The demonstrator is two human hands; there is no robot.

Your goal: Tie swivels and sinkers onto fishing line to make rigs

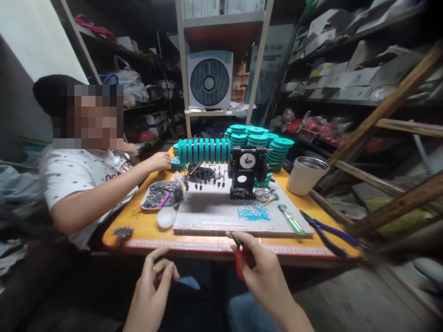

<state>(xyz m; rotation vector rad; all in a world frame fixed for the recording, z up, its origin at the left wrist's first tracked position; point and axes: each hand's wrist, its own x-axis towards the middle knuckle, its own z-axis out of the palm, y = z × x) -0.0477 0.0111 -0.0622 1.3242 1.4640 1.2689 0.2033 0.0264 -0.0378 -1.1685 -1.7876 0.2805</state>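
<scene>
My right hand (261, 265) is closed around small red-handled scissors (239, 267), their dark pointed tips aimed toward the board. Left of it, my left hand (154, 286) hovers before the table's front edge, fingers loosely bent and apart, with nothing visible in them. A black winding machine (242, 177) stands on the pale board (207, 216), carrying a row of teal spools (204, 151) with purple line. Small dark weights (200, 186) dangle below these spools. Cut light-blue pieces and tiny metal parts (254, 212) lie in front of the machine.
Across the left corner, a co-worker's hand (161, 161) reaches near the spools. A tray of metal pieces (157, 203), a white lid-like disc (166, 217), a green cutter (290, 219), blue-handled pliers (332, 230) and a bucket (306, 177) stand around. Stacked spools (258, 138) rise behind.
</scene>
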